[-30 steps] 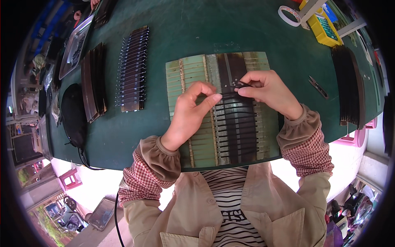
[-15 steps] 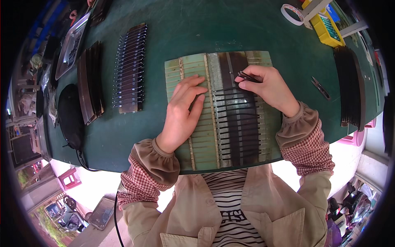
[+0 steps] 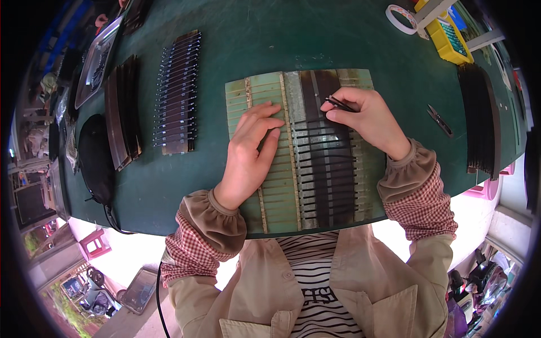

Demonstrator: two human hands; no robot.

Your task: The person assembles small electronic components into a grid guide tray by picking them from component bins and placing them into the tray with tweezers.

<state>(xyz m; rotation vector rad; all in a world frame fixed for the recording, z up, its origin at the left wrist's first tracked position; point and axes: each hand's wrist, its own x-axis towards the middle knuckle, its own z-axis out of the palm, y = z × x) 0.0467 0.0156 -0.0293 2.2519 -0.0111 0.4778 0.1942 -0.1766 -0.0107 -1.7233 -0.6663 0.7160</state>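
- Slim black rods (image 3: 342,105): a few are pinched at the frame's centre, others lie crosswise on the pale-green, grooved flat board (image 3: 275,217) below. They look light, fairly stiff and easy to drop, best taken near one end.
- Long, flat, dark-brown strip (image 3: 179,96) fringed with dark pins: upper left, on the dark-green tabletop (image 3: 225,50).
- Left hand (image 3: 248,151): left of centre, fingers loosely spread over the board, apparently resting there, nothing visibly grasped.
- Right hand (image 3: 369,115): right of centre, thumb and forefinger pinching the rods.
- Small dark snips (image 3: 439,120): right side, well apart from both hands.
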